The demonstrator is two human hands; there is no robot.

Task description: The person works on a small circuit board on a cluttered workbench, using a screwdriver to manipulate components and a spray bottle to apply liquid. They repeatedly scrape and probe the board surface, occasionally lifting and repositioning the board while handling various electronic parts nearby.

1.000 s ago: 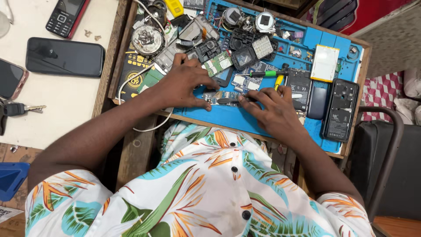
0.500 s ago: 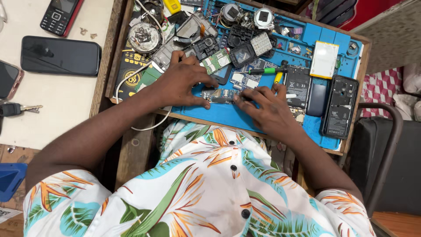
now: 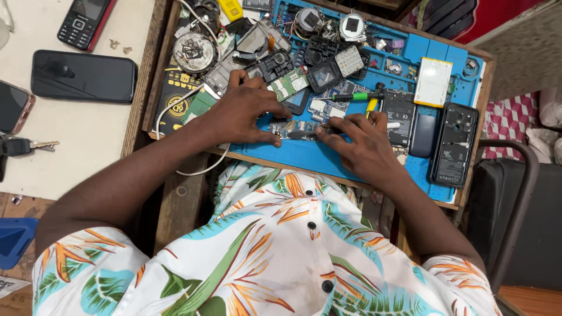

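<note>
A small phone circuit board lies on a blue repair mat. My left hand rests on the mat with its fingers pressing the board's left end. My right hand holds a thin dark tool whose tip lies on the board. Both forearms reach in from the bottom of the view over a floral shirt.
Phone shells, boards and round parts crowd the mat's far side. A green-handled screwdriver, a white battery and an open phone back lie to the right. Left, a pale table holds a black smartphone, keypad phone and keys.
Both hands stay on the board with only slight finger shifts. The view has tilted slightly.
</note>
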